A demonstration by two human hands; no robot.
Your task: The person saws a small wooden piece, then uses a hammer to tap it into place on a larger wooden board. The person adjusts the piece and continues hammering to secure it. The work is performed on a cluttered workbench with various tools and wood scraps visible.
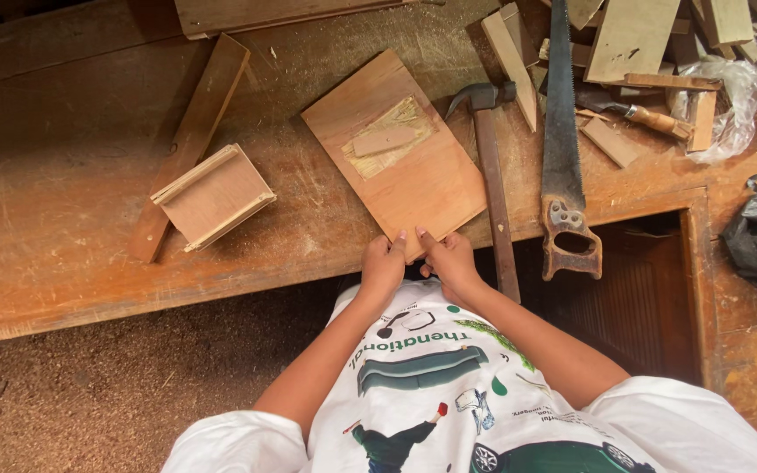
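Plywood panel (396,153), a thin flat rectangle with a small wood strip (385,140) glued at its middle, lies on the workbench (63,175) with its long axis running from far left to near right, its near corner over the bench edge. Both the left hand (384,267) and the right hand (450,260) pinch that near corner, fingers closed on the panel. It looks light and stiff, a little springy, best held by its edges; a hammer (491,175) and handsaw (564,149) lie just to its right, a small wooden box frame (214,197) to its left.
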